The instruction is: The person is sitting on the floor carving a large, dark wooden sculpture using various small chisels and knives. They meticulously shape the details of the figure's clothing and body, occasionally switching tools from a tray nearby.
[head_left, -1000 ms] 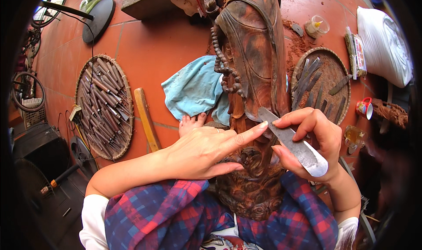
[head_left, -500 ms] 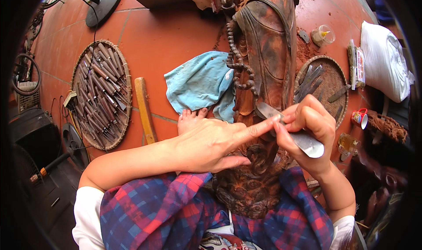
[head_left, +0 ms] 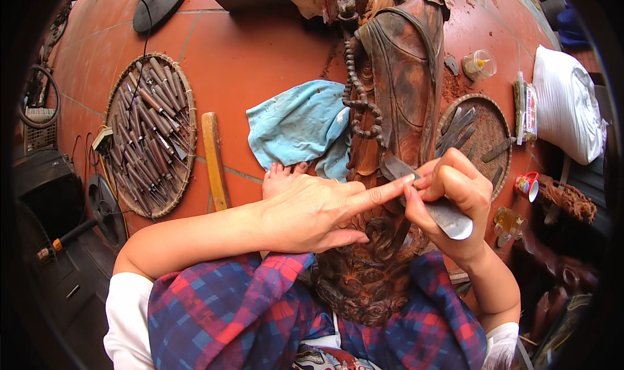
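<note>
A carved wooden statue (head_left: 406,84), dark reddish brown with draped folds and a bead string, lies lengthwise in front of me, its ornate base between my thighs. Above it, my right hand (head_left: 458,191) pinches a flat grey metal scraper (head_left: 453,222) with a rounded end. My left hand (head_left: 312,211) reaches across from the left, index finger stretched out to the scraper and its tip touching near the right fingertips. Its thumb is held apart, and the remaining fingers are partly hidden underneath. Whether the scraper touches the wood I cannot tell.
Left, a round woven tray (head_left: 192,129) holds many wooden-handled chisels, beside a wooden stick (head_left: 214,158). A light blue cloth (head_left: 296,123) lies by my foot. Right are a basket (head_left: 497,119) of flat metal tools, a jar (head_left: 479,64), a red cup (head_left: 526,185) and a white sack (head_left: 565,103).
The view has shifted slightly, so the surroundings sit a little differently. Both hands keep nearly the same pose, and the scraper has turned slightly in my right fingers.
</note>
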{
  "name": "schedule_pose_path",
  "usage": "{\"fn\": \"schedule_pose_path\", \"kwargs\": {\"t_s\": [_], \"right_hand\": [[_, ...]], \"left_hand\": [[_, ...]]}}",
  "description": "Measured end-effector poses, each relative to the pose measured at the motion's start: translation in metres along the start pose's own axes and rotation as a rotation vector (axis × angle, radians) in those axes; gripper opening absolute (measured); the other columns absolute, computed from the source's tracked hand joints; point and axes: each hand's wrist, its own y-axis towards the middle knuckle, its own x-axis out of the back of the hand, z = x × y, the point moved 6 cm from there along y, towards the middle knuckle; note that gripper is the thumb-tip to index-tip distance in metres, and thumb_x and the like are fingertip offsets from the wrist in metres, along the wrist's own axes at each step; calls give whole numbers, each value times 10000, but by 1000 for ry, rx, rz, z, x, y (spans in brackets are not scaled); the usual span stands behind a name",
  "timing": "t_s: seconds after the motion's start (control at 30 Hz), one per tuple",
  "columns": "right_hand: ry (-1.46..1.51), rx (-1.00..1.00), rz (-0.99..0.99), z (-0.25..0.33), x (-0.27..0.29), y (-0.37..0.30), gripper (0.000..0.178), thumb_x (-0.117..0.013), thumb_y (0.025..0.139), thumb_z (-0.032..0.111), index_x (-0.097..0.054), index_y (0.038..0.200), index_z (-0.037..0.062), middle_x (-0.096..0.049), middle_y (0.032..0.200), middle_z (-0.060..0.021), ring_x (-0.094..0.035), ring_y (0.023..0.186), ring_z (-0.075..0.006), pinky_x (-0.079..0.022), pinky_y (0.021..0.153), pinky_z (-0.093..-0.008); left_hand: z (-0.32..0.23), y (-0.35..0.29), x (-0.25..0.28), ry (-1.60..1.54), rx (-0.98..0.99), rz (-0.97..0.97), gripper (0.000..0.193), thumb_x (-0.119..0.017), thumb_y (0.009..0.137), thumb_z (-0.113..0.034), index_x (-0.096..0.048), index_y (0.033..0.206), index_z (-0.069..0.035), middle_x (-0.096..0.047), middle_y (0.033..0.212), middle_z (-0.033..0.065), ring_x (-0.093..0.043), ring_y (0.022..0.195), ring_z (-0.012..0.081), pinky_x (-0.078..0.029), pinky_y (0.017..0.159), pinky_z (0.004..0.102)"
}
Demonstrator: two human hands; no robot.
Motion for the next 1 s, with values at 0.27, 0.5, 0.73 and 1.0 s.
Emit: {"fn": "schedule_pose_path", "kwargs": {"t_s": [0.27, 0.5, 0.73, 1.0], "right_hand": [[-43, 14, 91, 4, -4, 11, 219, -737, 697, -45, -531, 646, 12, -515, 675, -98, -594, 627, -253, -478, 546, -322], [-87, 33, 169, 7, -5, 14, 205, -739, 685, -40, -544, 654, 18, -512, 670, -96, -592, 614, -251, -469, 537, -326], [-90, 57, 167, 11, -10, 20, 222, -742, 690, -56, -537, 653, 21, -521, 661, -88, -574, 582, -238, -466, 526, -320], [-111, 20, 147, 15, -9, 17, 231, -748, 694, -62, -537, 644, 20, -544, 672, -96, -585, 593, -239, -493, 555, -320]], "left_hand": [[0, -3, 3, 44, 8, 20, 958, -732, 849, -292, -136, 1594, -206, -615, 879, 93, -651, 730, 304, -501, 589, 417], [4, -3, -1, 23, 19, 34, 962, -735, 841, -285, -139, 1594, -228, -607, 857, 93, -646, 722, 287, -500, 570, 409], [6, -6, 2, -8, 29, 18, 969, -748, 824, -266, -158, 1592, -223, -602, 859, 98, -642, 733, 297, -498, 575, 412], [4, -5, 5, 9, 16, 25, 934, -752, 820, -258, -206, 1578, -224, -590, 871, 95, -635, 702, 294, -498, 561, 416]]}}
